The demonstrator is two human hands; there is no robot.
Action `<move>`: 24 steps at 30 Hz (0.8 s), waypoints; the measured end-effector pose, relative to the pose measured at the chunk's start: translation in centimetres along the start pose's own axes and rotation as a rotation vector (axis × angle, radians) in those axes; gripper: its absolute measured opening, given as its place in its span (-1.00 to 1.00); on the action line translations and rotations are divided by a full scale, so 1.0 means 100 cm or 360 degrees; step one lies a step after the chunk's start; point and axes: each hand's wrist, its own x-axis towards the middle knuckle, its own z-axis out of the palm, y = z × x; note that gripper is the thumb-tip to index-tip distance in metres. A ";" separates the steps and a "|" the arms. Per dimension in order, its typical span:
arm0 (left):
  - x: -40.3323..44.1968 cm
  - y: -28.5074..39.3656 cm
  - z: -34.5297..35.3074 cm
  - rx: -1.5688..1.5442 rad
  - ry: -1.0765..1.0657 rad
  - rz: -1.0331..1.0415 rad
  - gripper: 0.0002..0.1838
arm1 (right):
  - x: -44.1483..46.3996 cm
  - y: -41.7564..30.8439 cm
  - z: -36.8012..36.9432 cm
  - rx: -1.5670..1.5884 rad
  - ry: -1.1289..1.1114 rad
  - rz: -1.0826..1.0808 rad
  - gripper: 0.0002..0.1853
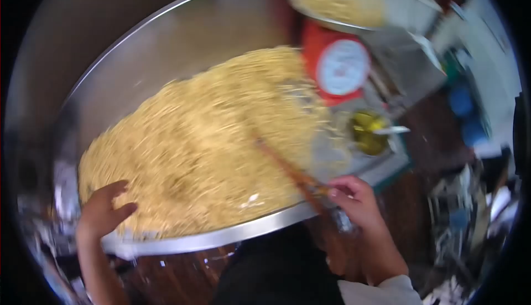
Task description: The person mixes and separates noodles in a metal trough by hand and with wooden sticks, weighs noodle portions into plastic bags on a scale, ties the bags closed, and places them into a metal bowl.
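A large, shallow metal pan (191,245) holds a wide heap of thin yellow strips (210,133), blurred by motion. My left hand (105,211) is over the heap at the pan's near left, its thumb and fingers apart and nothing visible between them. At the near right rim, my right hand (357,197) is closed on the end of long, thin brown sticks (285,165). They reach out over the strips and seem to cross near my fingers. Whether they are joined, I cannot tell. Something clear and shiny (343,221) shows below this hand.
A red dial scale (343,67) stands right of the heap, below a bowl (359,27) of yellow pieces. Nearer is a container of yellow-green liquid (368,133) with a white handle (394,130). Blue round objects (464,114) and blurred clutter (464,222) lie farther right.
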 end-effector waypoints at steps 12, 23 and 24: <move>-0.064 -0.258 0.141 -0.0065 0.0261 -0.0149 -0.19 | -0.034 -0.047 0.335 -0.0495 -0.1070 -0.0265 -0.77; 0.008 -0.348 0.153 0.0026 0.0264 -0.0356 -0.24 | 0.046 -0.075 0.497 -0.0929 -0.1180 -0.1480 -0.73; 0.023 -0.367 0.172 0.0004 0.0403 -0.0327 -0.23 | 0.052 -0.075 0.517 -0.1041 -0.1203 -0.1461 -0.69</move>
